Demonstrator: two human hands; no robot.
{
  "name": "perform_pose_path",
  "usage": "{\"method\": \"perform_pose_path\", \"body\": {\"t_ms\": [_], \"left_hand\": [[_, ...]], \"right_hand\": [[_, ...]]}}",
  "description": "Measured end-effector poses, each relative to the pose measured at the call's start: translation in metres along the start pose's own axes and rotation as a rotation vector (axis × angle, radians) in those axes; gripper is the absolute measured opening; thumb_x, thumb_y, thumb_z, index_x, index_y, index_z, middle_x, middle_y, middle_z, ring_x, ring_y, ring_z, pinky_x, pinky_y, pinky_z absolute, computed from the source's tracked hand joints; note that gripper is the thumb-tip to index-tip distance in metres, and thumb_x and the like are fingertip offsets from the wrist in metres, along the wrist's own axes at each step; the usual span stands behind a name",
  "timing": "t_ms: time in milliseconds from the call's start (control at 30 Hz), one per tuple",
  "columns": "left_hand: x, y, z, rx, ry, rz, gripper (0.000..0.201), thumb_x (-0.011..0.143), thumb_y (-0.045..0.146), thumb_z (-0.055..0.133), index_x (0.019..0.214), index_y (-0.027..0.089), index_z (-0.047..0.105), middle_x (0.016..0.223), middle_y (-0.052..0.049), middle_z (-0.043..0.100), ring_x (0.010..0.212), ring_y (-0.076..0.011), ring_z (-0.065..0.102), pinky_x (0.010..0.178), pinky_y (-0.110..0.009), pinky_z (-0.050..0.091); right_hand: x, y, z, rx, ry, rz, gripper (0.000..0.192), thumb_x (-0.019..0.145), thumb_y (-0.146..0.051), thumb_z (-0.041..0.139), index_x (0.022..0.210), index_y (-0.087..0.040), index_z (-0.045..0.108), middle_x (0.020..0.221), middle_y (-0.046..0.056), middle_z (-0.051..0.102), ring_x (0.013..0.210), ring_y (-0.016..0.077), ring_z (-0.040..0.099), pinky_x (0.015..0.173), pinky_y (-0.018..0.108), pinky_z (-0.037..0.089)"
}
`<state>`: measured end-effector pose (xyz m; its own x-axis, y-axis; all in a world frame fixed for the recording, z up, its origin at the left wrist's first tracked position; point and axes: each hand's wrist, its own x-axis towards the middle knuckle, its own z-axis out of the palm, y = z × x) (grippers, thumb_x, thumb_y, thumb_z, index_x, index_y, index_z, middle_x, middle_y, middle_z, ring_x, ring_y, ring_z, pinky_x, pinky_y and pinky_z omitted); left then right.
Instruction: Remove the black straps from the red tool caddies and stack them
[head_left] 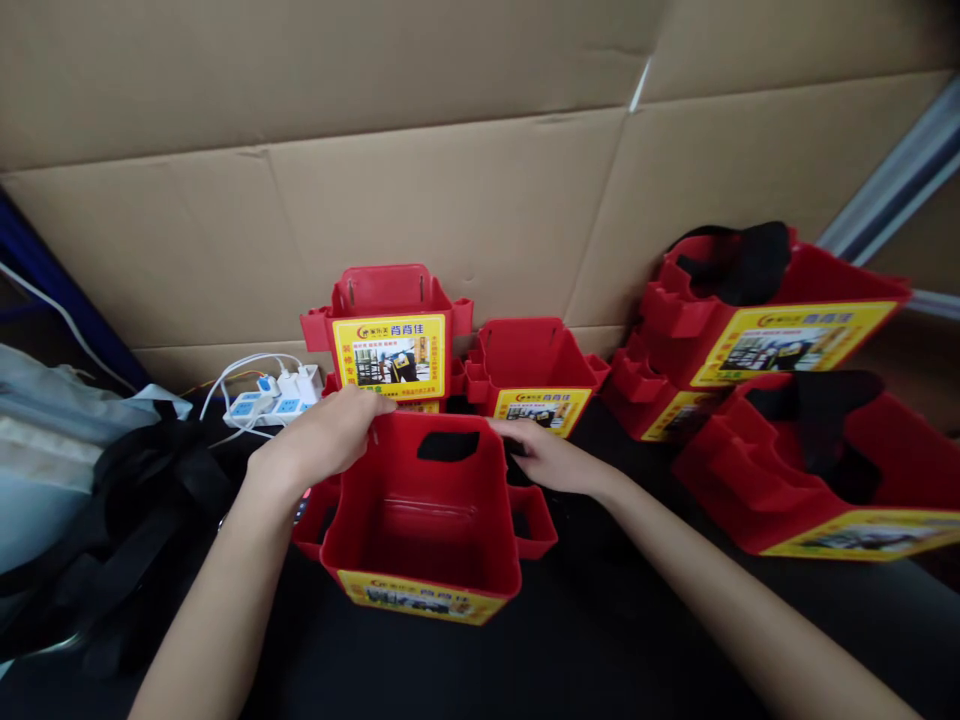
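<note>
Near red box point(427, 485) (landmark for all places below): mouth up, between the two hands; contact with the black tabletop point(600, 650) not clear.

Left hand point(319, 440): fingers bent over the box's far-left rim, gripping it. Right hand point(555, 458): at the far-right corner, fingers partly closed and touching the wall; cannot tell if they pinch anything behind it.

Status, judged from strap presence:
- Strapped: two boxes to the right of the landmark, the upper stacked box point(795, 340) and the front right box point(735, 490), each with black webbing across its mouth. Lower box of that stack point(682, 412): cannot tell.
- No strap seen: the back left box point(390, 350) and the back middle box point(532, 360), both beyond the landmark, bare slots showing.
- Landmark itself: probably unfinished; the dark patch in its far wall could be an opening or webbing.

Dark strap pile point(161, 510) left of the landmark, so stock apparently remains.
</note>
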<state>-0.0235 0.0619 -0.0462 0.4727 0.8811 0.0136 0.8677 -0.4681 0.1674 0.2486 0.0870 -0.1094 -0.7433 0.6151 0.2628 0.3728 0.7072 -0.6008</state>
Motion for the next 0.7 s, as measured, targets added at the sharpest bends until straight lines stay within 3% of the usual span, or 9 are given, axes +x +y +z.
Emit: {"method": "perform_pose_path", "body": {"t_ms": [100, 200, 367, 467, 533, 567, 633, 700], "left_hand": [[-0.001, 0.004, 0.0, -0.014, -0.012, -0.002, 0.044, 0.062, -0.004, 0.04, 0.093, 0.018, 0.061, 0.093, -0.006, 0.064, 0.088, -0.0183, 0.058, 0.076, -0.027, 0.043], [-0.003, 0.006, 0.0, -0.01, -0.003, -0.011, 0.044, 0.06, -0.005, 0.039, 0.089, 0.018, 0.062, 0.093, -0.006, 0.064, 0.086, -0.0176, 0.058, 0.074, -0.026, 0.042], [0.0, 0.0, 0.005, -0.013, -0.016, 0.016, 0.042, 0.061, -0.003, 0.04, 0.089, 0.019, 0.061, 0.092, -0.005, 0.065, 0.085, -0.0172, 0.058, 0.075, -0.027, 0.042], [0.004, -0.002, 0.005, 0.004, -0.017, 0.018, 0.041, 0.061, -0.003, 0.04, 0.089, 0.019, 0.061, 0.09, -0.005, 0.065, 0.086, -0.0184, 0.058, 0.073, -0.027, 0.042], [0.003, -0.002, 0.0, 0.016, -0.025, 0.019, 0.041, 0.063, -0.001, 0.041, 0.092, 0.019, 0.061, 0.091, -0.005, 0.065, 0.087, -0.019, 0.058, 0.074, -0.028, 0.043], [-0.001, 0.0, -0.003, 0.023, -0.027, 0.025, 0.04, 0.066, 0.001, 0.042, 0.095, 0.02, 0.061, 0.094, -0.005, 0.065, 0.089, -0.0195, 0.058, 0.077, -0.029, 0.043], [-0.016, 0.005, -0.01, 0.045, 0.021, 0.033, 0.037, 0.074, 0.01, 0.045, 0.107, 0.022, 0.058, 0.106, -0.006, 0.062, 0.096, -0.0214, 0.057, 0.086, -0.033, 0.042], [-0.039, 0.014, -0.01, 0.077, 0.145, 0.014, 0.041, 0.08, 0.027, 0.049, 0.121, 0.024, 0.05, 0.122, -0.008, 0.055, 0.107, -0.0251, 0.052, 0.095, -0.037, 0.037]], "right_hand": [[-0.009, -0.003, 0.001, 0.172, 0.044, 0.156, 0.039, 0.09, -0.027, 0.033, 0.127, -0.025, 0.045, 0.118, 0.007, 0.057, 0.105, 0.0173, 0.054, 0.09, 0.037, 0.044], [-0.019, -0.011, -0.001, 0.262, 0.079, 0.203, 0.038, 0.09, -0.034, 0.037, 0.125, -0.025, 0.046, 0.111, 0.006, 0.059, 0.089, 0.0141, 0.058, 0.08, 0.032, 0.048], [-0.031, 0.002, -0.015, 0.172, 0.016, 0.233, 0.029, 0.083, -0.034, 0.049, 0.101, -0.017, 0.063, 0.084, 0.003, 0.062, 0.057, 0.0091, 0.053, 0.055, 0.024, 0.047], [-0.057, 0.024, -0.019, -0.151, 0.159, 0.316, 0.028, 0.084, -0.03, 0.043, 0.091, -0.017, 0.067, 0.086, 0.007, 0.062, 0.072, 0.015, 0.06, 0.068, 0.031, 0.05], [-0.082, 0.032, -0.011, -0.374, 0.246, 0.43, 0.032, 0.084, -0.029, 0.039, 0.097, -0.019, 0.067, 0.094, 0.01, 0.062, 0.089, 0.0205, 0.06, 0.084, 0.039, 0.047], [-0.096, 0.032, -0.004, -0.453, 0.218, 0.496, 0.035, 0.085, -0.032, 0.039, 0.106, -0.019, 0.063, 0.1, 0.012, 0.061, 0.095, 0.0235, 0.059, 0.089, 0.045, 0.044], [-0.12, 0.025, 0.013, -0.544, 0.192, 0.623, 0.052, 0.083, -0.045, 0.041, 0.128, -0.019, 0.046, 0.121, 0.016, 0.052, 0.114, 0.0304, 0.048, 0.098, 0.058, 0.029], [-0.136, 0.013, 0.03, -0.53, 0.1, 0.657, 0.068, 0.081, -0.054, 0.041, 0.139, -0.021, 0.027, 0.139, 0.016, 0.034, 0.129, 0.0327, 0.029, 0.1, 0.062, 0.021]]}}
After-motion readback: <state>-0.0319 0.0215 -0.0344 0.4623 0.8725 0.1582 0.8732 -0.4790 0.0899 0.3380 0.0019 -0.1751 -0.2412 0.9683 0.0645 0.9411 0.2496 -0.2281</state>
